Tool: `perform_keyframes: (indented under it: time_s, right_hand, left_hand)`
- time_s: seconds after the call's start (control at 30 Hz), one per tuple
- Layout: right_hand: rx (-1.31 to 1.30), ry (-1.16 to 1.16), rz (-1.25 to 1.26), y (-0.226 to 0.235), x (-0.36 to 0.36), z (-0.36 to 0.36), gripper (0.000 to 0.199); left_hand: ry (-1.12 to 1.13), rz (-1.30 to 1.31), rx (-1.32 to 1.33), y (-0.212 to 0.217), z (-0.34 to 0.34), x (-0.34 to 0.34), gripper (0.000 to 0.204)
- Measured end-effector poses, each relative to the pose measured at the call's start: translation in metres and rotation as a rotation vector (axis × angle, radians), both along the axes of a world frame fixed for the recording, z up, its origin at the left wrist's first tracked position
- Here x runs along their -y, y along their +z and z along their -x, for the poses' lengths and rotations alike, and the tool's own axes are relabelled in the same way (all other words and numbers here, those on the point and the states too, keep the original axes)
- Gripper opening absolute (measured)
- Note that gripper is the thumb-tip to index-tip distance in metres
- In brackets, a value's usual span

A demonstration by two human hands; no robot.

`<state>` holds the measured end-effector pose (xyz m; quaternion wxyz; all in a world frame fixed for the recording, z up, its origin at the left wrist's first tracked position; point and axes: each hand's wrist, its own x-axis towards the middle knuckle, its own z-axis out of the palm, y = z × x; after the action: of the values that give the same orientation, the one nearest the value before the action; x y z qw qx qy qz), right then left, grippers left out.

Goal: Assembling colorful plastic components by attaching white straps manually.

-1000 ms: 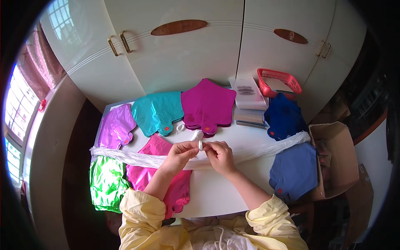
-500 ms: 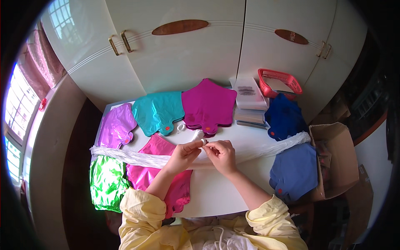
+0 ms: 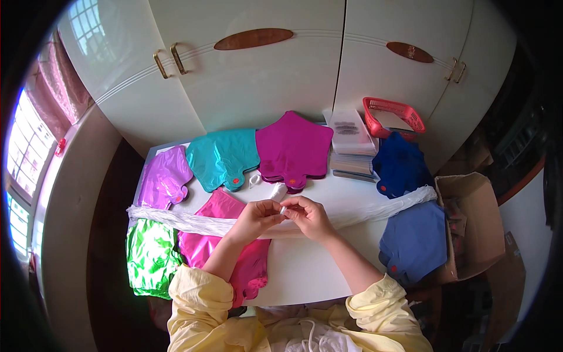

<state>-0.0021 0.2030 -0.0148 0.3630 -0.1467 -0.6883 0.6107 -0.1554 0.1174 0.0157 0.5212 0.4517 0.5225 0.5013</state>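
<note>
Above the middle of the table, my left hand point(image 3: 258, 218) and my right hand point(image 3: 308, 217) meet fingertip to fingertip. Both pinch a small white coil point(image 3: 284, 210), which looks like wound string; the fingers partly hide it. Just beyond them lies a small white bundle point(image 3: 278, 191), beside a loose white ring-shaped coil point(image 3: 254, 180). A long hank of white string point(image 3: 182, 220) stretches across the table, passing beneath my hands. Under my left forearm are pink flat foil balloons point(image 3: 218, 208).
Stacked flat foil balloons surround my hands: lilac point(image 3: 165, 175), teal point(image 3: 223, 155), magenta point(image 3: 293, 146), dark blue point(image 3: 402, 164), grey-blue point(image 3: 415, 240) and shiny green point(image 3: 151, 258). Plastic-wrapped cards point(image 3: 352, 138), a red basket point(image 3: 394, 107) and an open cardboard box point(image 3: 484, 234) stand rightward.
My right fingers have shifted slightly left and closed in on the small white coil, which now sits a little lower between both hands' fingertips. The table items have stayed put.
</note>
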Motion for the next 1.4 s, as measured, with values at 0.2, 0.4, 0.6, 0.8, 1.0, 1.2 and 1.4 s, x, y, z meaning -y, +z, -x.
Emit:
perform_keyframes:
  time_s: [0.2, 0.4, 0.6, 0.8, 1.0, 1.2, 1.4]
  right_hand:
    - [0.052, 0.066, 0.095, -0.001, -0.003, -0.003, 0.010]
    - [0.008, -0.032, -0.044, -0.008, -0.003, 0.003, 0.009]
    - [-0.012, -0.169, -0.167, -0.011, -0.004, 0.006, 0.010]
    - [-0.013, -0.167, -0.201, -0.009, -0.001, 0.006, 0.011]
    - [0.005, -0.141, -0.218, -0.008, -0.001, 0.005, 0.013]
    - [-0.006, -0.142, -0.210, -0.007, -0.001, 0.004, 0.013]
    - [-0.012, -0.143, -0.218, -0.008, -0.001, 0.006, 0.013]
  left_hand:
    - [0.009, -0.022, 0.001, 0.000, 0.004, 0.001, 0.016]
    - [0.043, -0.063, -0.148, 0.003, 0.009, -0.002, 0.021]
    - [0.316, -0.252, -0.984, 0.021, 0.028, -0.008, 0.014]
    - [0.372, -0.226, -1.398, -0.012, 0.058, -0.015, 0.009]
    - [0.329, -0.283, -1.477, -0.031, 0.064, -0.023, 0.005]
    - [0.304, -0.322, -1.428, -0.029, 0.065, -0.030, 0.009]
    - [0.316, -0.362, -1.368, -0.027, 0.064, -0.028, 0.013]
